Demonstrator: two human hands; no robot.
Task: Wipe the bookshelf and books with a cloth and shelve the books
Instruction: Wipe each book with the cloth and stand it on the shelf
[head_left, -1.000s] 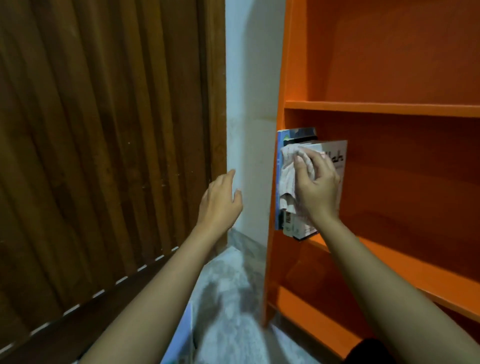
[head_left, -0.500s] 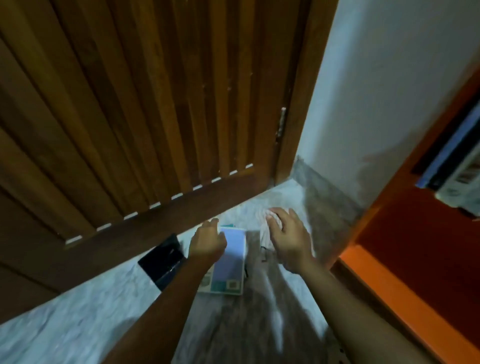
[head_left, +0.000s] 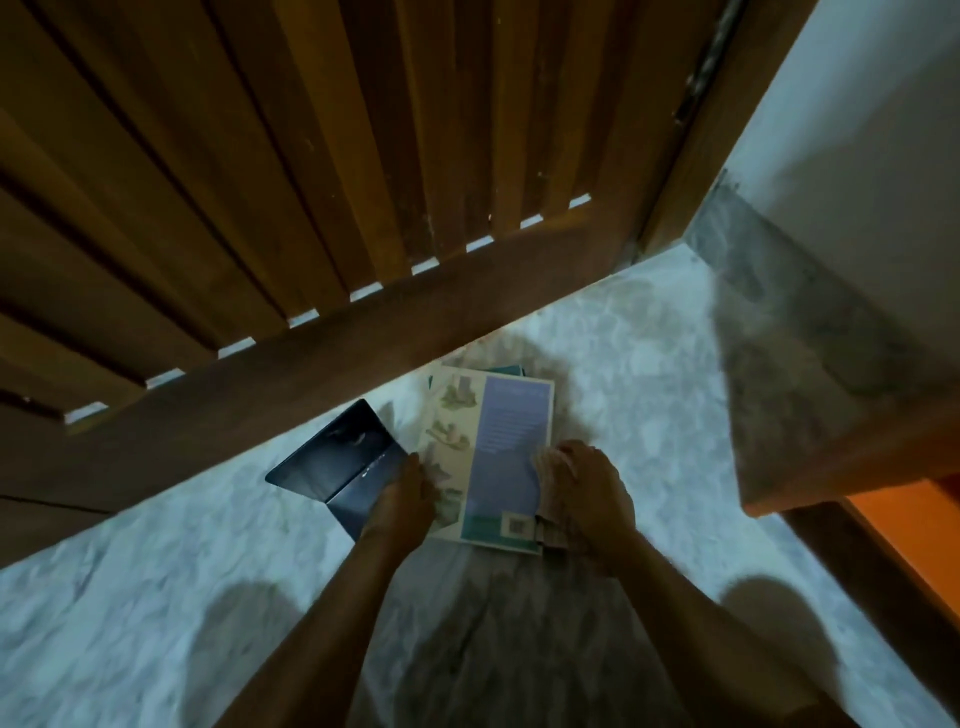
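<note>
A thin book with a pale purple panel and small pictures lies on top of a short stack on the marble floor. My left hand grips the book's left edge near its lower corner. My right hand holds a crumpled light cloth against the book's right edge. A dark blue book lies flat just left of the stack, partly under my left wrist. Only an orange corner of the bookshelf shows at the right edge.
A slatted wooden door stands directly behind the books. A white wall with a grey skirting runs down the right side to the bookshelf. My shadow falls across the floor near me.
My view dropped from the shelf to the floor. My right hand left the shelved book and brought the cloth down to the floor book. My left hand came down onto that book's left edge.
</note>
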